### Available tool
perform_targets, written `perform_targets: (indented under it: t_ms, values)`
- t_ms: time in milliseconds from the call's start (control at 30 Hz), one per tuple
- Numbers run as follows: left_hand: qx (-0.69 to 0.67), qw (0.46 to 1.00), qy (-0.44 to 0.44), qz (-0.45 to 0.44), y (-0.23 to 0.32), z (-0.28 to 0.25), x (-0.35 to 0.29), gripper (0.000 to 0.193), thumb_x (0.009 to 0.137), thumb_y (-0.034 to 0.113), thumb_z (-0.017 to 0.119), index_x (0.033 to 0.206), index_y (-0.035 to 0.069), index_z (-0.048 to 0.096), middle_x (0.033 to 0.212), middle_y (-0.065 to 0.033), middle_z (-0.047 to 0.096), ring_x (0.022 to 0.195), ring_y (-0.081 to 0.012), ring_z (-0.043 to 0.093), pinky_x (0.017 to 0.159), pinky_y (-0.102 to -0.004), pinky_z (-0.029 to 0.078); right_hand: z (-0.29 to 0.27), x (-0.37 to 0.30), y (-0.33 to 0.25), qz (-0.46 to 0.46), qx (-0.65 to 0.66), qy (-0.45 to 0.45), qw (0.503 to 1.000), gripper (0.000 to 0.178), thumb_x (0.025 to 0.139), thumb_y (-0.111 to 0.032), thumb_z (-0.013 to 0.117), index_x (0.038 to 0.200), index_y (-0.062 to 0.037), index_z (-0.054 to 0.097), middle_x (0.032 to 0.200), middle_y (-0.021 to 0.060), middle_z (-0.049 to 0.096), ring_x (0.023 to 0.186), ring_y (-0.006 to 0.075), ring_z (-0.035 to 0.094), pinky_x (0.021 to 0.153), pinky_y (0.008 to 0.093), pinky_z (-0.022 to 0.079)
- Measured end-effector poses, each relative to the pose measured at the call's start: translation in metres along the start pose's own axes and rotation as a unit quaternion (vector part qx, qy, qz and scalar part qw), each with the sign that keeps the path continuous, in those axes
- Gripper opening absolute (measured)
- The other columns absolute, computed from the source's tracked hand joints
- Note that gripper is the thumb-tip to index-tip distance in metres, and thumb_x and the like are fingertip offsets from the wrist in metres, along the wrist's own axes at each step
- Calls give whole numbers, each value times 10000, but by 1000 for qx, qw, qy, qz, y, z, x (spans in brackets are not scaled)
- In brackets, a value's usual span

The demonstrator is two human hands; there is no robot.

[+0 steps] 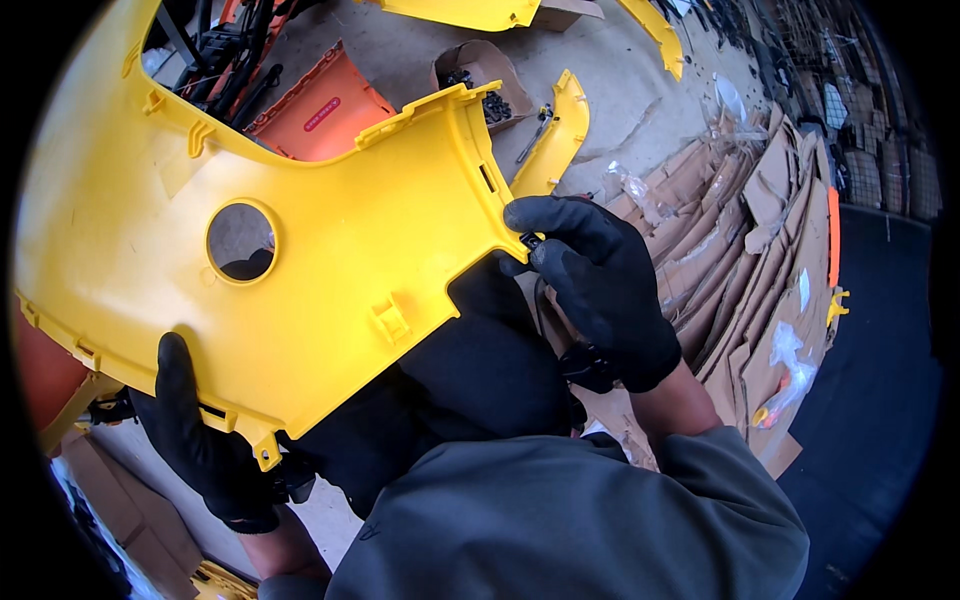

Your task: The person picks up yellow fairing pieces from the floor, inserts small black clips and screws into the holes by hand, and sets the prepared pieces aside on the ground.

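A large yellow plastic panel [330, 250] with a round hole, slots and moulded tabs lies tilted across my lap. My left hand [205, 450], in a black glove, is closed on its lower left edge, the thumb on the upper face and the other fingers hidden beneath. At the panel's right corner, my right hand [605, 280], also gloved in black, pinches a small black clip [531, 241] between thumb and forefinger. The clip sits against the corner tab; how far it is seated cannot be made out.
Beyond the panel are an orange panel [325, 105], a cardboard box [510, 70] of small black parts, and a curved yellow piece [562, 125] with a metal tool [535, 135] beside it. Flattened cardboard [715, 260] is stacked at right, beside a dark mat [880, 330].
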State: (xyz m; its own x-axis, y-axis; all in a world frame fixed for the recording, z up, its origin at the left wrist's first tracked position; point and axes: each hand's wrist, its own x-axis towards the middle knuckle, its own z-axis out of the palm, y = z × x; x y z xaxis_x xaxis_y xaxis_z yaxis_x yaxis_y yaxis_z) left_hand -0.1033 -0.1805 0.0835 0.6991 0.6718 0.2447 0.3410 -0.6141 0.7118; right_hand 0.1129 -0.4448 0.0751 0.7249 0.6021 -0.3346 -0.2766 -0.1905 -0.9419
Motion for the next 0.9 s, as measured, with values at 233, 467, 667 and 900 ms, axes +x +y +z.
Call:
perform_targets:
  t_ms: [233, 467, 667, 900]
  values:
    - [30, 999, -15, 40, 3, 2, -1, 325, 935, 75, 520, 1251, 19, 565, 1223, -180, 518, 1140, -299, 550, 958, -380, 467, 9, 2, 1, -12, 134, 26, 991, 372, 851, 66, 449, 1219, 51, 502, 1107, 140, 607, 955, 169, 604, 878, 289, 482]
    - [-14, 1000, -15, 16, 3, 0, 0, 315, 950, 90, 498, 1250, 25, 567, 1224, -177, 507, 1144, -295, 549, 962, -378, 471, 5, 3, 2, 13, 148, -8, 989, 397, 894, 22, 553, 1278, 39, 450, 1196, 116, 543, 1003, 160, 586, 881, 289, 502]
    - [-38, 999, -23, -12, 4, 0, 2, 316, 955, 96, 490, 1253, 27, 566, 1215, -174, 509, 1147, -296, 545, 966, -376, 469, 4, 4, 2, 25, 141, -4, 990, 369, 894, 22, 551, 1254, 33, 469, 1146, 106, 560, 945, 150, 600, 844, 277, 507]
    - [-4, 998, -19, 52, 1, 0, -1, 337, 950, 85, 498, 1280, 28, 537, 1280, -177, 487, 1149, -275, 540, 961, -365, 461, 2, 4, 0, 28, 183, -30, 982, 466, 866, 0, 587, 1304, 27, 428, 1174, 101, 564, 977, 157, 596, 869, 285, 486]
